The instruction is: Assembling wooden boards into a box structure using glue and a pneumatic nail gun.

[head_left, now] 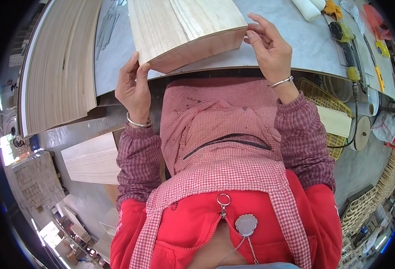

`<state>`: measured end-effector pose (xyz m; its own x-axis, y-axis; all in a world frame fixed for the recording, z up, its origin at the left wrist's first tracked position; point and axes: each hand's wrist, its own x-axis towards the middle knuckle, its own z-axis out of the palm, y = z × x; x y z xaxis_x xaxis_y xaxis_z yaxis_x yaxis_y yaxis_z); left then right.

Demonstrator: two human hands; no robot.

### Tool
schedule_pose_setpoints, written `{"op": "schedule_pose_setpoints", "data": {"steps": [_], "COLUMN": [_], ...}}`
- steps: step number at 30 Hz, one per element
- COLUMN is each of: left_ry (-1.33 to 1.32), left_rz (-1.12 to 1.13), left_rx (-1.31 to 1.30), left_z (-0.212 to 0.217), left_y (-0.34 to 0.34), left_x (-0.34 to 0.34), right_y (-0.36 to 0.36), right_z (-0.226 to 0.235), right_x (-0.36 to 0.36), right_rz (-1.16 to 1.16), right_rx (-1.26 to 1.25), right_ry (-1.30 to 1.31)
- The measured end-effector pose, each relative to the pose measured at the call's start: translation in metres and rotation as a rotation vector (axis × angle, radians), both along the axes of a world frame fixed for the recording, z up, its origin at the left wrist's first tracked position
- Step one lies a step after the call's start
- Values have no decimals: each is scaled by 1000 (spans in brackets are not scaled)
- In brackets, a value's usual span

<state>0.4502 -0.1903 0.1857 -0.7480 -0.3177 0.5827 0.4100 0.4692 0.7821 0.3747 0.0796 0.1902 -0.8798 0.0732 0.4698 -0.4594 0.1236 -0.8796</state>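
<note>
A pale wooden box (pixel 186 27) with visible grain lies tilted at the near edge of the worktable, its top and its shaded near side showing. At the box's near left corner, my left hand (pixel 133 85) is closed, with thumb and fingers pinching the edge. My right hand (pixel 270 47) holds the right corner lightly between thumb and fingers, the index finger stretched out above it. The far part of the box runs out of view, and its underside is hidden.
Long thin wooden boards (pixel 60 62) are stacked at the left of the grey worktable (pixel 314 49). Thin metal strips (pixel 107 27) lie beside them. At the right are a power tool (pixel 348 49) with a hose, white rolls (pixel 306 8) and, below, a yellow crate (pixel 316 96).
</note>
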Motion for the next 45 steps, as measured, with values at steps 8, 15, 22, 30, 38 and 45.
{"op": "schedule_pose_setpoints", "data": {"steps": [8,15,22,30,38,45], "left_ry": [-3,72,18,120,224,132], "left_rz": [-3,23,67,29,-61,-70], "left_rx": [-67,-90,-231,-855,-1042,-981], "left_z": [-1,-3,6,51,22,32], "left_y": [0,2,2,46,41,57], "left_x": [0,-5,-1,-26,-69,-59], "right_y": [12,9,7,7,9,13], "right_z": [-3,0,1,-3,-1,-4], "right_x": [-19,-20,-20,-20,-20,-23], "right_rz": [191,228,208,193,186,198], "right_rx": [191,176,174,163,131,152], "right_ry": [149,129,172,167,180,214]}}
